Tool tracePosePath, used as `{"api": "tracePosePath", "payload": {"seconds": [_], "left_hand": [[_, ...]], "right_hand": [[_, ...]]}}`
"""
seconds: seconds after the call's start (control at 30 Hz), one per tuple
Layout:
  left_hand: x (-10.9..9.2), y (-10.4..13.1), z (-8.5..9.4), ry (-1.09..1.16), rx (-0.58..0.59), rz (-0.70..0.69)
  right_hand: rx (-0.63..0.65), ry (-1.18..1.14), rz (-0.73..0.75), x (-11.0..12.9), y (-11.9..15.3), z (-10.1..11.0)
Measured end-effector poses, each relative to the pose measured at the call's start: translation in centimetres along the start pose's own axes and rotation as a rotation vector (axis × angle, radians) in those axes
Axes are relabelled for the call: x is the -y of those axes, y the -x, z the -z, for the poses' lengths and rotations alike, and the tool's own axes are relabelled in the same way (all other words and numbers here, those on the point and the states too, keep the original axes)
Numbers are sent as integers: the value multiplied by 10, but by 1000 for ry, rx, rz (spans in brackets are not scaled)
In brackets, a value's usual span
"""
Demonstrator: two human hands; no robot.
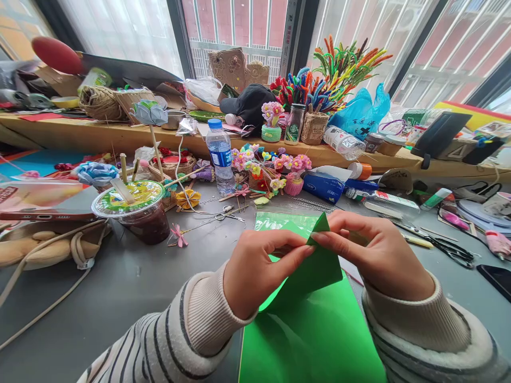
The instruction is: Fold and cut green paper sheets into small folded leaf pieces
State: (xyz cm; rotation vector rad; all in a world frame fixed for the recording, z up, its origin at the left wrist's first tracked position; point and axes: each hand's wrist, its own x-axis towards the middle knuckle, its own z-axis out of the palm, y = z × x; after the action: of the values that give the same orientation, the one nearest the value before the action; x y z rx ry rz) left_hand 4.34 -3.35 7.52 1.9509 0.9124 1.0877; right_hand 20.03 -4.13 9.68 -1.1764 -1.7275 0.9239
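A sheet of green paper (315,271), folded over at its upper part, is held up between my two hands. My left hand (265,268) pinches its folded edge between thumb and forefinger. Close beside it, my right hand (369,250) grips the same fold near the pointed corner, the two thumbs almost touching. Beneath the hands lies more green paper (311,340), flat on the grey table. A clear plastic wrapper (273,221) shows behind the raised fold. The fingertips behind the paper are partly hidden.
To the left stand a lidded drink cup (149,226) and a water bottle (220,159). Small scissors (229,214) lie beyond my left hand. On the right are black-handled scissors (447,247), a glue stick (436,198) and a phone (497,279). Craft flowers (273,167) crowd the back.
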Motion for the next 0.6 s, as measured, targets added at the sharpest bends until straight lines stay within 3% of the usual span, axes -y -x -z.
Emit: {"api": "tracePosePath", "payload": {"seconds": [0.33, 0.6], "left_hand": [[-1, 1, 0, -9, 36, -34], [-7, 3, -1, -15, 36, -16]], "right_hand": [[-43, -123, -14, -4, 0, 2], [-110, -19, 17, -1, 2, 1]]}}
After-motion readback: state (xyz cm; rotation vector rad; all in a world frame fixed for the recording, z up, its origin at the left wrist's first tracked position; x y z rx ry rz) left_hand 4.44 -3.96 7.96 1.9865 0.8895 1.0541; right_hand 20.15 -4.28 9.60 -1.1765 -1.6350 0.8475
